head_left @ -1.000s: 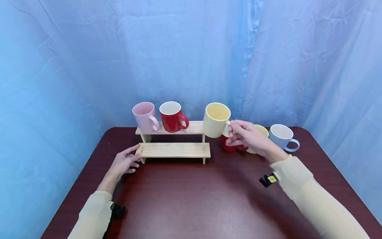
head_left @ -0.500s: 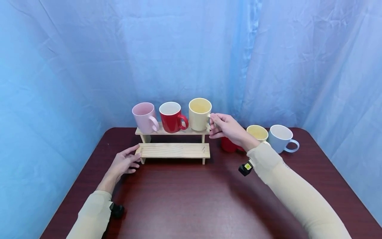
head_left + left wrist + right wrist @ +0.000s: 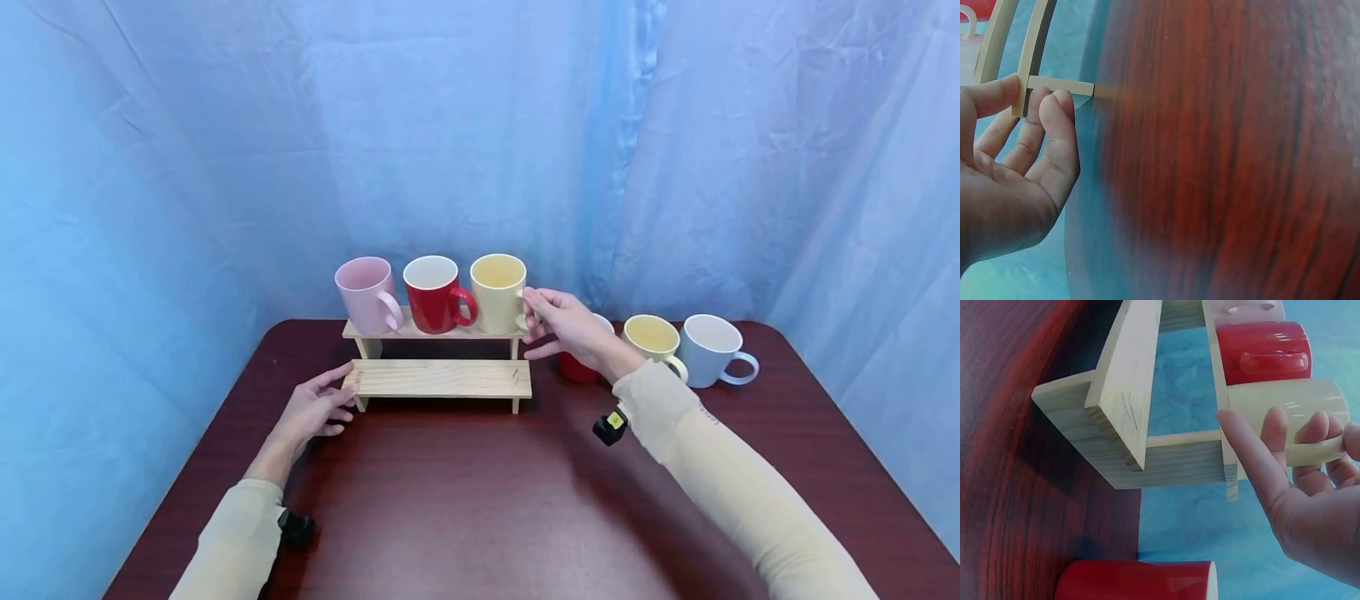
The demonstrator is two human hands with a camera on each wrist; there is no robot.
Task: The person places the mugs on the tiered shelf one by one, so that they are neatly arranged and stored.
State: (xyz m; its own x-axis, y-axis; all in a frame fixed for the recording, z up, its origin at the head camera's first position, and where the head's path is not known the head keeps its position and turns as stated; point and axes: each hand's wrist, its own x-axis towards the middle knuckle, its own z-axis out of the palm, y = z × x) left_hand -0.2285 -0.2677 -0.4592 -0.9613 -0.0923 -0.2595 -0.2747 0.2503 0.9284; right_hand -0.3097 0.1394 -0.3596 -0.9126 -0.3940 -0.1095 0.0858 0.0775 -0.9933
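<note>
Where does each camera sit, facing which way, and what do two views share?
Head: head-worn, facing forward and down at the wooden rack; left hand and right hand show.
Left wrist: worn there, facing the rack's end and tabletop; left hand shows.
Right wrist: worn there, facing the rack's right end; right hand shows.
Head and right wrist share the held yellow mug.

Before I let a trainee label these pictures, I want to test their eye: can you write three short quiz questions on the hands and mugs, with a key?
1. What does the right hand hold? A) nothing B) the handle of a yellow mug C) the pink mug
2. True or false: the left hand touches the lower shelf.
3. How many mugs stand directly on the table?

Key: 1. B. 2. True. 3. Three: red mug, second yellow mug, pale blue mug.
</note>
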